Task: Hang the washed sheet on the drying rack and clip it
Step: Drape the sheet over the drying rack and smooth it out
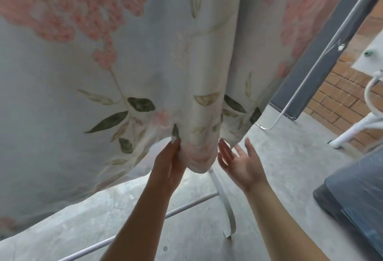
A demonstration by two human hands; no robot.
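head: left hand (pixel 170 162) grips sheet (pixel 145 63), right hand (pixel 242 163) spread beside.

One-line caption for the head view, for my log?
Left hand grips the bunched hem of the hanging pale floral sheet; open right hand beside it, white metal rack leg below.

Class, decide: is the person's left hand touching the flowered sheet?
Touching. The head view shows the left hand gripping the bunched lower edge of the sheet, fingers pressed against the fabric.

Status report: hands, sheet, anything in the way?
Left hand grips bunched lower edge of sheet. Right hand open beside it, holding nothing. No clip visible. Rack leg below.
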